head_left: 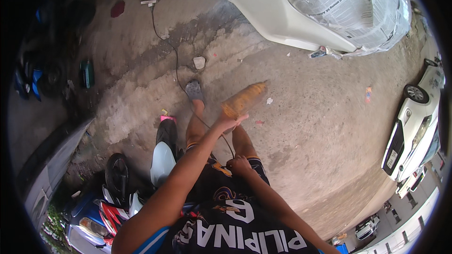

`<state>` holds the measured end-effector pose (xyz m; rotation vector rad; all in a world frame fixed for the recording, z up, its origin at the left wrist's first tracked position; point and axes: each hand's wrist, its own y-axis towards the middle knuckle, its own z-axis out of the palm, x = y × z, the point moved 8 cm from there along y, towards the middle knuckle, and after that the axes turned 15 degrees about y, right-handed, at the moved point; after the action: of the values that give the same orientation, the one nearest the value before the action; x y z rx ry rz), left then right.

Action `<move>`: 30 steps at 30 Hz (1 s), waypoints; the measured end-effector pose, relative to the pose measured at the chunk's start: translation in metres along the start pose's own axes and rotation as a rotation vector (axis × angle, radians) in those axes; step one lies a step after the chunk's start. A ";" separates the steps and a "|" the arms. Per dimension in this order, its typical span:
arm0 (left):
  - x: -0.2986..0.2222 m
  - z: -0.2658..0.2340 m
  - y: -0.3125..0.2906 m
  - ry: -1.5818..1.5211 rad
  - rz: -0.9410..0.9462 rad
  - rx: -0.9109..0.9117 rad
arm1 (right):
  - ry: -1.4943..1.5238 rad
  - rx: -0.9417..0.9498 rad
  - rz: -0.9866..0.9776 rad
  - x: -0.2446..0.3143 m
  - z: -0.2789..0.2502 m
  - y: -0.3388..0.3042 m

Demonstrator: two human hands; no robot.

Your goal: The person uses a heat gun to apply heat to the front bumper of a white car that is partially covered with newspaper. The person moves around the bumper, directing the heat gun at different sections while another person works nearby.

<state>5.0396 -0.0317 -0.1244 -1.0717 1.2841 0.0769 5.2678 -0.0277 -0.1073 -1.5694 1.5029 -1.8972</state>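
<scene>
My left hand [229, 123] reaches out in front of me and grips the near end of a long, worn yellow-brown object [246, 99]. The object is blurred and tilts up toward the far right; its exact kind does not show. Close to my right thigh, my right hand [240, 164] is closed around a dark power cable [176, 63]. From there the cable runs past my legs and over the ground to a white extension socket [149, 3] at the far left.
A pale car body part [263, 9] with newspaper masking [339, 0] stands at the far right. Motorcycles [113, 207] crowd the near left. A stone [199, 62] lies on the concrete ground ahead. White parked cars [409, 127] line the right side.
</scene>
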 end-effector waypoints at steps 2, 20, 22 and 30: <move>0.005 -0.065 -0.001 -0.178 0.054 -0.169 | 0.033 -0.012 0.049 0.006 -0.005 0.000; -0.112 -0.289 -0.132 -0.208 0.052 -0.643 | 0.121 -0.326 0.117 0.086 -0.114 0.019; -0.136 -0.297 -0.134 -0.296 0.131 -0.658 | 0.165 -0.320 0.100 0.099 -0.114 0.020; -0.216 -0.205 -0.154 0.459 0.642 -0.199 | 0.144 -0.189 0.172 0.086 -0.100 0.022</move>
<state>4.9051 -0.1475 0.1603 -0.8260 2.0393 0.4723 5.1423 -0.0461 -0.0640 -1.3482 1.8620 -1.8514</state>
